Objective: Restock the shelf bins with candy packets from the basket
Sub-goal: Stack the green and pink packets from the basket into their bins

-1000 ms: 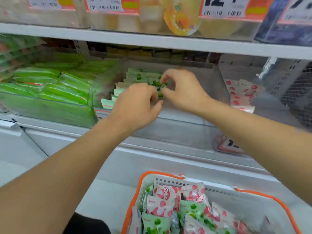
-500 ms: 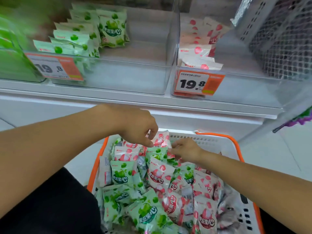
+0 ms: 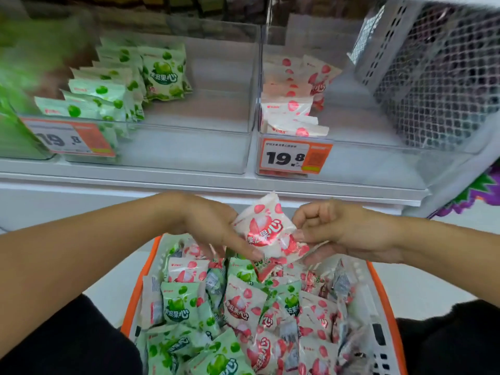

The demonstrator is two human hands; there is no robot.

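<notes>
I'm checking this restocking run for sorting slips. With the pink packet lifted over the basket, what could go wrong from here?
1. The pink-and-white candy packet is held between the left hand and right hand; it could go into the clear bin of green-and-white packets rather than the clear bin of pink packets alongside.
2. A second packet seems pinched beneath it and might drop.
3. The orange-rimmed white basket holds both flavours mixed, so wrong picks seem likely.

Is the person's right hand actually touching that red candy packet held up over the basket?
Touching. The head view shows the right hand pinching the red packet at its right edge, fingers curled onto the wrapper with no gap.
</notes>
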